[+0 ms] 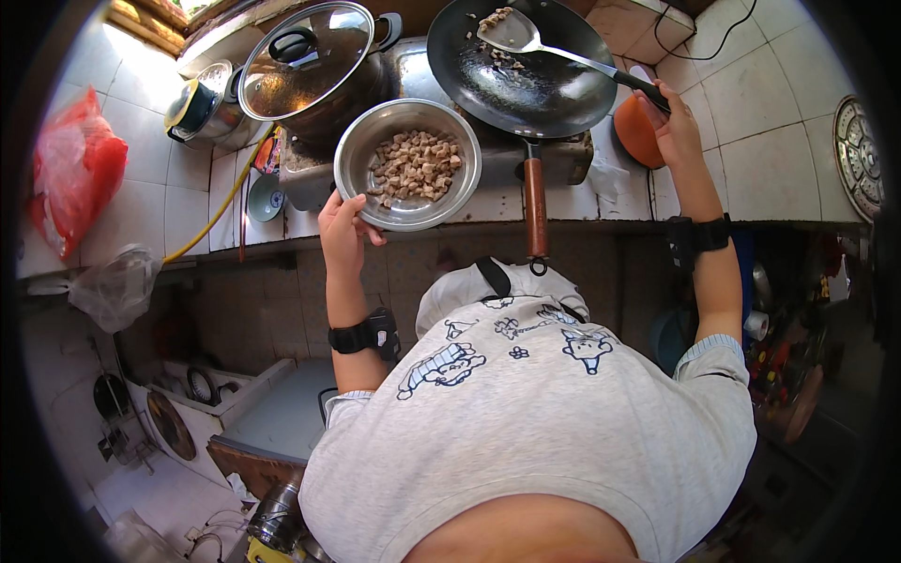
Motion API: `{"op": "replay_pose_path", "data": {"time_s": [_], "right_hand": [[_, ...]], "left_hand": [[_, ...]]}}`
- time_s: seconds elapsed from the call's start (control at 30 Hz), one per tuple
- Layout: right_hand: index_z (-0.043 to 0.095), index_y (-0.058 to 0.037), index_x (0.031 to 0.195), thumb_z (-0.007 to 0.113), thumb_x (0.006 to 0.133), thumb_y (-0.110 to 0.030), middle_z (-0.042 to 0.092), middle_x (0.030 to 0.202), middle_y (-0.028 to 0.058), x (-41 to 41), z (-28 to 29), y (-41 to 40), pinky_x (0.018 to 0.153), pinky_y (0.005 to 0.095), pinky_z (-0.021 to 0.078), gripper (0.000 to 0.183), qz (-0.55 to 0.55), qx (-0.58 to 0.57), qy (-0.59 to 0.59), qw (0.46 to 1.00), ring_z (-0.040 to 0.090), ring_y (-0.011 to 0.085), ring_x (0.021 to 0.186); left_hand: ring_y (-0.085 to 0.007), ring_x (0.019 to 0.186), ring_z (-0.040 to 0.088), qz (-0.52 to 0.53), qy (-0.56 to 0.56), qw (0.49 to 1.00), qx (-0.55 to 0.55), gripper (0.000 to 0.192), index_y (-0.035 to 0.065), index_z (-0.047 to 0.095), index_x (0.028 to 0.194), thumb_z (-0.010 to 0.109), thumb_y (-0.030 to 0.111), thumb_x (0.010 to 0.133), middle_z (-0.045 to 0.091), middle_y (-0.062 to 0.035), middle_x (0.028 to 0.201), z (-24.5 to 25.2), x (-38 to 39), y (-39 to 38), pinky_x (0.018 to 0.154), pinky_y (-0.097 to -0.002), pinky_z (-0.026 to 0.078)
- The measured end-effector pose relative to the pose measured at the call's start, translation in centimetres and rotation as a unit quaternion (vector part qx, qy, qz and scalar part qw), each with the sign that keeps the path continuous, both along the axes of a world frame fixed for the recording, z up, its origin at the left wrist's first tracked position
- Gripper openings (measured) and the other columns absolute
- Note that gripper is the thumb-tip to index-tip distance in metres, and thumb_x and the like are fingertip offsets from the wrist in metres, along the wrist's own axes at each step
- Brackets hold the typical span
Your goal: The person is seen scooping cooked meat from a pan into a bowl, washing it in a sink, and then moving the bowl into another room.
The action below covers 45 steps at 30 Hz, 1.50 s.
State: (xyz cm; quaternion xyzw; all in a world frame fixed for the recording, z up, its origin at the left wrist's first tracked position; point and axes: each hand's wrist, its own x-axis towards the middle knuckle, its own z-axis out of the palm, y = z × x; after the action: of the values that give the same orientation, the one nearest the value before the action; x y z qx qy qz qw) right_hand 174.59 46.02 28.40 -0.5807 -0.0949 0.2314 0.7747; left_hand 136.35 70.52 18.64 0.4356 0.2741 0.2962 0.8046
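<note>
My left hand [346, 229] grips the near-left rim of a stainless steel bowl [464, 190], thumb over the edge. Small browned meat cubes [417, 167] lie in the bowl, mostly on its right side. To the right, my right hand [672, 127] holds the black handle of a metal wok spatula [519, 34]. The spatula's blade rests over the far part of a black wok [563, 91], with some meat pieces on it. A few more bits lie on the wok's surface beside the blade. The wok's wooden handle [536, 211] points towards me.
A large pot with a glass lid [307, 62] stands left of the wok on the gas stove [581, 158]. An orange container [637, 132] is beside my right hand. A small bowl [265, 198], a yellow hose [227, 200] and a red plastic bag [79, 172] are at the left.
</note>
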Motion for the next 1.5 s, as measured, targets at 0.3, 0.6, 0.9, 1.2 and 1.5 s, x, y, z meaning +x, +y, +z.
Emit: {"op": "replay_pose_path", "data": {"time_s": [0.3, 0.6, 0.9, 1.2, 1.5], "right_hand": [[0.054, 0.0048, 0.102, 0.053, 0.086, -0.011, 0.062, 0.092, 0.0188, -5.0, 8.0, -6.1, 0.075, 0.0287, 0.0543, 0.023, 0.051, -0.066, -0.214, 0.973, 0.065, 0.0251, 0.082], [0.057, 0.0046, 0.079, 0.058, 0.071, 0.011, 0.06, 0.1, 0.0214, -9.6, 10.7, -8.9, 0.078, 0.0312, 0.0488, 0.011, 0.135, -0.16, -0.577, 0.79, 0.06, 0.0207, 0.084], [0.055, 0.0065, 0.098, 0.055, 0.082, -0.007, 0.061, 0.087, 0.0168, -7.9, 8.7, -8.2, 0.072, 0.028, 0.0555, 0.022, -0.077, -0.062, -0.198, 0.975, 0.065, 0.0246, 0.077], [0.053, 0.0077, 0.102, 0.057, 0.081, -0.008, 0.061, 0.093, 0.0169, -2.8, 4.9, -7.7, 0.076, 0.0259, 0.0543, 0.027, -0.123, -0.028, -0.059, 0.99, 0.064, 0.0252, 0.084], [0.061, 0.0008, 0.097, 0.061, 0.082, -0.013, 0.064, 0.086, 0.0093, 0.8, 1.9, 3.1, 0.07, 0.0234, 0.0509, 0.021, 0.019, -0.188, -0.461, 0.867, 0.064, 0.0159, 0.078]], "left_hand": [[-0.0136, 0.035, 0.049, -0.022, -0.012, 1.0, -0.003, 0.015, -0.0046, 0.05, 0.09, 0.049, 0.008, 0.081, 0.045, 0.0, 0.048, 2.3, 6.3, -0.6, 0.037, -0.026, 0.046], [-0.0134, 0.035, 0.049, -0.038, -0.036, 0.999, -0.004, 0.017, -0.005, 0.051, 0.092, 0.049, 0.008, 0.081, 0.044, 0.0011, 0.047, 3.5, 9.1, -1.6, 0.037, -0.0262, 0.046], [-0.0133, 0.034, 0.049, -0.037, -0.047, 0.998, 0.003, 0.018, -0.0057, 0.051, 0.092, 0.048, 0.008, 0.081, 0.045, 0.0006, 0.046, 3.3, 9.1, -1.8, 0.036, -0.0262, 0.046], [-0.016, 0.036, 0.051, -0.023, -0.059, 0.998, -0.001, 0.022, -0.0068, 0.049, 0.097, 0.048, 0.007, 0.08, 0.059, -0.0129, 0.065, 1.7, 7.6, -1.6, 0.035, -0.0261, 0.046], [-0.0156, 0.034, 0.05, 0.054, -0.037, 0.998, -0.018, 0.02, -0.0064, 0.049, 0.095, 0.048, 0.007, 0.08, 0.057, -0.009, 0.058, 0.7, 3.8, -2.4, 0.032, -0.026, 0.045]]}}
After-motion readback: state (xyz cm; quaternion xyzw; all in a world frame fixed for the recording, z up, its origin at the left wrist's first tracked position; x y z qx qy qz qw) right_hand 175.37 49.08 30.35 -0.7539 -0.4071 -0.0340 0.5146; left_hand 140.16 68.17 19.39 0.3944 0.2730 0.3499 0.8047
